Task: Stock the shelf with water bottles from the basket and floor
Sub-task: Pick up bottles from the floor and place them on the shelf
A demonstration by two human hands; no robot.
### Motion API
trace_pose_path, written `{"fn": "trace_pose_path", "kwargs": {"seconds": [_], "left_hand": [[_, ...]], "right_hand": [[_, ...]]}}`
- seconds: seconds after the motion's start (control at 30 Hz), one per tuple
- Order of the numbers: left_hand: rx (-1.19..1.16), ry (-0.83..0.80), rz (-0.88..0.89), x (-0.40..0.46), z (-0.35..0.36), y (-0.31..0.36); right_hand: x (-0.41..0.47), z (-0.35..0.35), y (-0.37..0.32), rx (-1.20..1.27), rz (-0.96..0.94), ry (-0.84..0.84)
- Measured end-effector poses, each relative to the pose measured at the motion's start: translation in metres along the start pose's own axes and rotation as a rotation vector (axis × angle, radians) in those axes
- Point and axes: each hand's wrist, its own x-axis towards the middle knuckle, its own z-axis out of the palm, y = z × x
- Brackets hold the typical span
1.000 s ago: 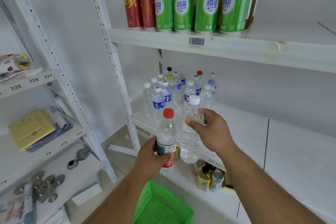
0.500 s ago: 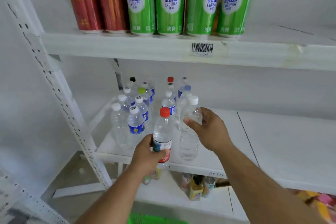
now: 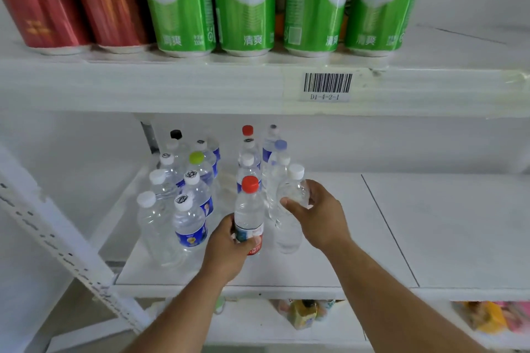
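Note:
My left hand (image 3: 226,249) grips a red-capped water bottle (image 3: 249,209) by its lower labelled part, over the front of the white middle shelf (image 3: 372,238). My right hand (image 3: 318,215) holds a clear white-capped bottle (image 3: 288,226) near its shoulder, just right of the red-capped one. Both bottles stand upright; whether their bases touch the shelf I cannot tell. Several water bottles (image 3: 189,221) with white, green, red and black caps stand in rows behind and to the left.
The upper shelf (image 3: 172,86) hangs low overhead with green cans (image 3: 246,3) and red cans (image 3: 57,3), and a barcode label (image 3: 327,86). The slotted upright (image 3: 66,249) is at left. Small bottles (image 3: 304,314) sit on the shelf below.
Both hands have carried their bottles forward and in over the middle shelf, closer to the stocked rows. The view has moved nearer, and the green basket has dropped out of sight.

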Motion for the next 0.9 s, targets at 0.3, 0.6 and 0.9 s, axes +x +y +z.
{"fn": "trace_pose_path", "kwargs": {"seconds": [0.3,0.6,0.9], "left_hand": [[-0.017,0.003,-0.027,0.027,0.008,-0.009],[-0.059,-0.012,-0.038,0.044,0.015,-0.014],[-0.025,-0.024,-0.034,0.056,0.016,-0.022]], "right_hand": [[0.022,0.024,0.018,0.021,0.066,-0.036],[0.036,0.038,0.026,0.06,0.05,-0.043],[0.037,0.042,0.037,0.031,0.005,-0.046]]}}
